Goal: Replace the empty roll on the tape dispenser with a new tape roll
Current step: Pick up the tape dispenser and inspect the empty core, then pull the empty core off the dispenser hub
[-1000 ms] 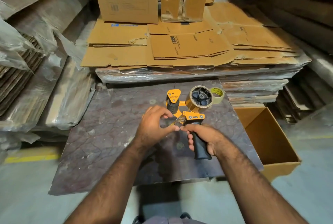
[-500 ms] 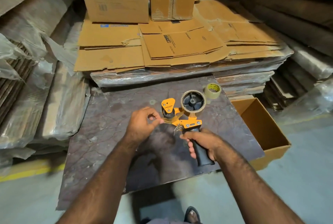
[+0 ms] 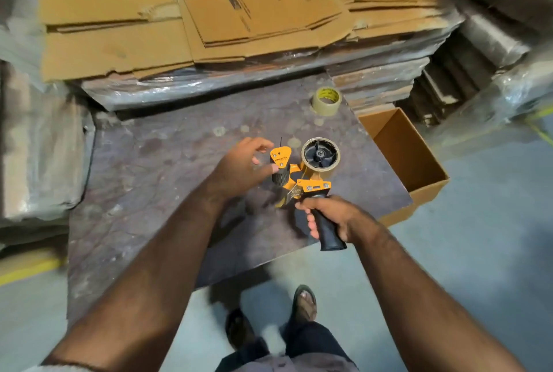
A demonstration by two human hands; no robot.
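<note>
An orange tape dispenser (image 3: 302, 175) is held above a dark board (image 3: 155, 180). My right hand (image 3: 329, 216) grips its black handle. A near-empty cardboard roll (image 3: 320, 157) sits on the dispenser's black hub. My left hand (image 3: 242, 168) is at the dispenser's left side with relaxed, spread fingers, its thumb touching the black roller under the orange guard. A new roll of tape (image 3: 327, 100) lies flat at the board's far right corner, apart from both hands.
An open cardboard box (image 3: 404, 156) stands on the floor right of the board. Flattened cartons (image 3: 209, 12) are stacked on wrapped bundles behind. More wrapped bundles (image 3: 39, 150) lie at the left. My feet (image 3: 305, 305) stand on the grey floor below.
My left hand has let go of its pinch near the cutter and opened beside the roller. The view has tilted down and moved closer; the right hand keeps its grip on the handle.
</note>
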